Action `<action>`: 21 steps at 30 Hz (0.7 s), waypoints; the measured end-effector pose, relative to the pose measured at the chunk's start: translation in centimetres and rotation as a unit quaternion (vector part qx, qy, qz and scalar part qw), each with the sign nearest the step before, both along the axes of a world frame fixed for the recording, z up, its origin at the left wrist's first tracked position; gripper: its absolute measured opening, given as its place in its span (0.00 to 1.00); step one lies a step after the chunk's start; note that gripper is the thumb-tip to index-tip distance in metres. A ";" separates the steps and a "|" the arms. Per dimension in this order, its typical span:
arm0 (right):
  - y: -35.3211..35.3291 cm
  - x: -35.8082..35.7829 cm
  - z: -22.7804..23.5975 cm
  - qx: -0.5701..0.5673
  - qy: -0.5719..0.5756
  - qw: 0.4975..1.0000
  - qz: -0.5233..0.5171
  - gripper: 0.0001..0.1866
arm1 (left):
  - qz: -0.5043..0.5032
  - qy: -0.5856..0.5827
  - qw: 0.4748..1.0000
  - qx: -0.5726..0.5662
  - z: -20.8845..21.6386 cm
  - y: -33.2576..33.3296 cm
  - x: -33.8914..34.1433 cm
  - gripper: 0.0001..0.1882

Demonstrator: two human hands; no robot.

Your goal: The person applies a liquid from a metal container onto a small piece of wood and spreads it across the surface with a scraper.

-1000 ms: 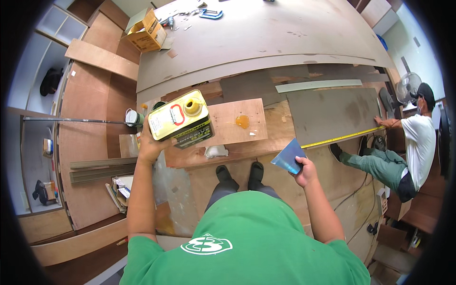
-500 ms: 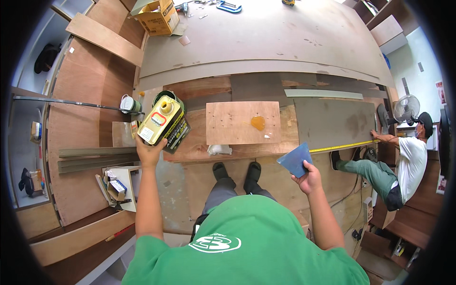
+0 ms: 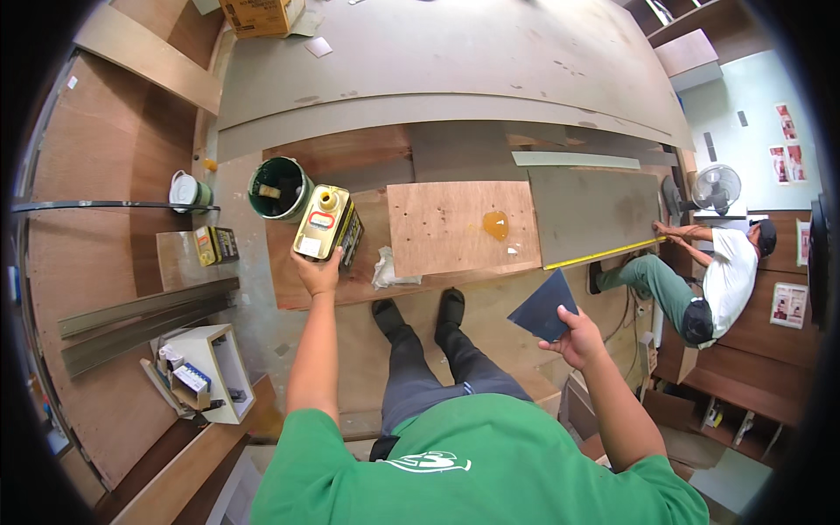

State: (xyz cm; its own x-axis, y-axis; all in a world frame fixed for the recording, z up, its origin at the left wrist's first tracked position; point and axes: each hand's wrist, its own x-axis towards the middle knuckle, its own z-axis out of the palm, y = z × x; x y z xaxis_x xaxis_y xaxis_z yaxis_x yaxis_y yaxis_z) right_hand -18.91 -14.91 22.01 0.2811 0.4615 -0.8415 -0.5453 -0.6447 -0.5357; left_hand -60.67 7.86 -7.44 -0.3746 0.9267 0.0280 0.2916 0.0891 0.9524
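My left hand (image 3: 317,273) grips the near edge of a rectangular yellow-and-black adhesive can (image 3: 339,217), which has a round yellow cap or spout on top. The can is beside a dark green bucket (image 3: 254,188) with a brush (image 3: 269,192) in it; I cannot tell whether its base rests on the surface. To its right lies a plywood board (image 3: 437,223) bearing an amber glue puddle (image 3: 496,226). In front of me on the right, my right hand (image 3: 577,339) pinches a flat, dark blue sheet piece (image 3: 544,306), held in the air. A crumpled white cloth (image 3: 385,269) lies between can and board.
Beyond is a large grey sheet (image 3: 455,66) with a cardboard box (image 3: 261,16). At left stand a white-lidded pot (image 3: 184,190) and another can (image 3: 207,246). On the right, a co-worker (image 3: 733,262) bends over a grey panel (image 3: 595,210) with a yellow tape measure (image 3: 604,252), near a fan (image 3: 716,187).
My view has shifted. My left hand has brought the can lower and to the right of the bucket, uncovering the bucket's opening. My right hand still holds the blue piece, at a changed angle.
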 end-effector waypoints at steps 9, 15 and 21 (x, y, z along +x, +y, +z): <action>0.3 -4.0 0.5 -0.031 -0.037 0.999 0.013 0.15 | 0.002 0.084 0.993 -0.082 -6.1 -2.7 -1.6 0.57; 0.9 -4.7 0.9 -0.033 -0.055 0.998 0.009 0.15 | -0.041 0.097 0.986 -0.131 -6.9 -5.4 -1.4 0.62; 2.6 -5.4 0.8 -0.014 -0.032 0.999 0.030 0.16 | -0.154 0.071 0.909 -0.380 -6.2 -8.9 -3.0 0.33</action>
State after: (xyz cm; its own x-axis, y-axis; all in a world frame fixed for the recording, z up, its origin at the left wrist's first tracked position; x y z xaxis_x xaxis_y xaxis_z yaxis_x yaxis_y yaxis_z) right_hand -24.28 -12.32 22.77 0.3079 0.4549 -0.8356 -0.4699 -0.6910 -0.5493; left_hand -63.69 -1.02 -13.65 -0.1370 0.7596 -0.6358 0.5298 0.5985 0.6009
